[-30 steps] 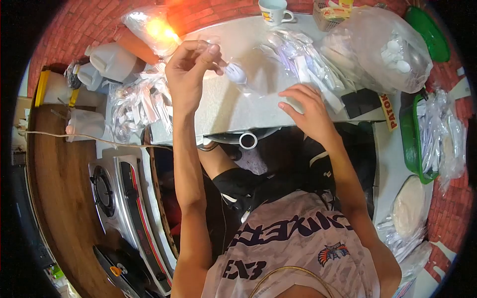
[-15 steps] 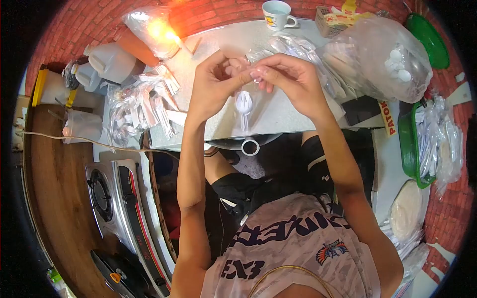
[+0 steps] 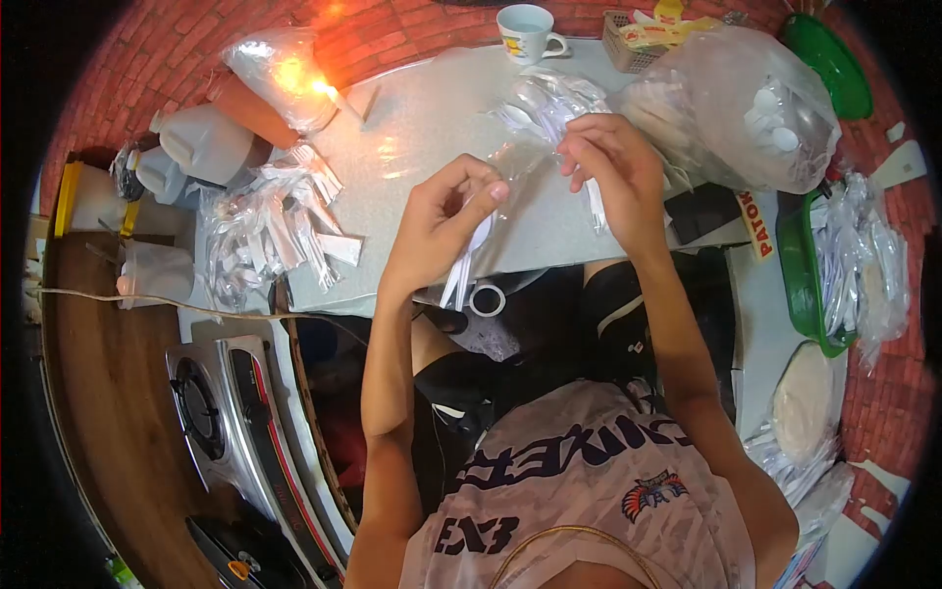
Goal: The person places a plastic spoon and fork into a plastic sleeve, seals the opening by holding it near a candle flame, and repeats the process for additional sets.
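Observation:
My left hand point(image 3: 444, 221) is closed, thumb pressed to fingers, on a clear plastic bag point(image 3: 520, 167) that spreads to the right. Just below those fingers a white plastic spoon and fork point(image 3: 473, 253) show together, tilted, their handles crossing the near table edge; the hand partly covers them. Over the table to the right, my right hand point(image 3: 618, 182) has loosely bent fingers apart, close to a pile of wrapped white plastic spoons point(image 3: 554, 93).
Wrapped cutlery packets point(image 3: 280, 231) lie on the left of the table point(image 3: 402, 118). A lit candle point(image 3: 341, 101) burns behind them, near jugs point(image 3: 206, 142). A mug point(image 3: 525, 34) and a large plastic bag point(image 3: 731, 108) stand at the back. A gas stove point(image 3: 211, 412) sits lower left.
My hands have come apart: the left moved lower with the clear bag, the right moved rightward toward the spoon pile. The spoon and fork now lie tilted and partly under my left hand.

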A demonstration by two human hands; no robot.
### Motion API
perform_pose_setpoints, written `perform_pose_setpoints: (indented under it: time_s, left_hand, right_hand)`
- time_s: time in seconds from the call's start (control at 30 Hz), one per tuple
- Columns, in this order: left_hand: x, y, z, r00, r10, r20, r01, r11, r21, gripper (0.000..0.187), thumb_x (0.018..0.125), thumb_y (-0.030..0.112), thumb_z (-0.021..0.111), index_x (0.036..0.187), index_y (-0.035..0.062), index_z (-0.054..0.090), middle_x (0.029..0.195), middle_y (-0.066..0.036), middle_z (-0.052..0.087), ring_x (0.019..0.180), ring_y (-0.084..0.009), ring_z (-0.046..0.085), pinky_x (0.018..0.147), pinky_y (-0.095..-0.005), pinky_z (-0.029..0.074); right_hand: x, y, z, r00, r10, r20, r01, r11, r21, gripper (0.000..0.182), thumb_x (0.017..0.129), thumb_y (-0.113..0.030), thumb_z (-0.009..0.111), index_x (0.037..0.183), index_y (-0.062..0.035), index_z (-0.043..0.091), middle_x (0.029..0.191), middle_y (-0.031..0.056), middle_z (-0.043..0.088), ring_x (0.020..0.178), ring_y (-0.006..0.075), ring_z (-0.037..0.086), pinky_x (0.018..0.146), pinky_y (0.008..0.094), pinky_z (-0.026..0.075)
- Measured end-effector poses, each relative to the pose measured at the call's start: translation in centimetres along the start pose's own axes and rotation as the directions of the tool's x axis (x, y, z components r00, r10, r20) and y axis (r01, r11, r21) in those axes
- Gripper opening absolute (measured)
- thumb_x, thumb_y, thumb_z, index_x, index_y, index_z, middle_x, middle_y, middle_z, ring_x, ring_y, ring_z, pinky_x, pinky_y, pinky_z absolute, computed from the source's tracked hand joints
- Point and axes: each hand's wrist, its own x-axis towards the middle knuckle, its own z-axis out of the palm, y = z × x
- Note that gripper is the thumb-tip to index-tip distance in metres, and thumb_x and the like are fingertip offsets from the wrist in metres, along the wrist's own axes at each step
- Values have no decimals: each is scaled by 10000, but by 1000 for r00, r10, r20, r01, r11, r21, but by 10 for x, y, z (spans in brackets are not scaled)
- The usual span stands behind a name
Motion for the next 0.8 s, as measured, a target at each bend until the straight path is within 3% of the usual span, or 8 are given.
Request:
perform_pose_setpoints:
  time_s: [0.1,0.17,0.33,0.47,0.57,0.63,0.73,0.8]
  left_hand:
    - [-9,17,-4,1000,15,-8,-13,982,190,201,1001,198,696,978,3,653,763,1,592,698,-49,482,629,-259,409]
    - [-20,37,-4,998,-6,56,-10,959,285,189,994,196,699,986,12,658,769,-20,609,689,-66,504,627,-269,425]
    - [-67,25,5,970,-156,189,78,929,363,149,987,200,700,1016,55,685,820,-65,678,609,-148,592,590,-310,474]
    - [-108,20,14,782,-494,379,460,869,183,113,1008,151,685,1017,38,675,774,2,633,563,-73,587,516,-259,452]
    - [-137,5,8,798,-431,421,366,902,229,109,1007,138,686,1000,30,682,773,8,621,618,-65,556,548,-261,438]
    - [-152,8,-2,872,-434,227,401,898,179,124,1002,149,696,983,27,690,754,18,608,654,-55,520,563,-261,413]
    - [-161,11,-11,765,-644,20,627,751,208,153,994,185,713,1001,33,703,767,15,609,645,-38,489,552,-241,380]
    - [-148,9,4,909,-415,32,393,881,264,148,990,167,712,1007,21,699,750,-2,623,686,-70,544,602,-258,435]
  right_hand:
    - [-13,-24,4,991,-125,56,131,984,-117,156,965,-43,635,1099,19,687,1074,91,685,890,162,647,711,286,507]
    - [-21,-39,8,948,-166,271,253,910,-328,173,935,-30,678,1102,-10,718,1119,93,676,943,162,643,725,279,502]
    - [-59,-23,9,851,97,516,5,981,-192,125,916,-64,748,1024,-9,719,1129,97,666,948,169,649,754,282,513]
    - [-101,11,-8,676,189,712,-143,982,-125,176,947,-153,750,1035,-6,708,1022,53,673,842,119,629,721,276,506]
    - [-111,5,-24,683,297,668,-215,955,-205,193,948,-171,749,971,17,710,936,57,686,812,115,626,720,271,499]
    - [-109,-3,-38,752,352,557,-244,934,-261,215,947,-184,750,912,25,715,911,69,701,801,118,628,722,273,499]
    - [-103,-8,-48,850,310,426,-208,940,-269,185,937,-178,761,980,0,733,974,67,723,825,117,652,733,259,525]
    - [-100,-11,-36,830,302,470,-177,940,-292,181,931,-170,769,1002,-7,734,992,61,728,836,124,669,727,260,539]
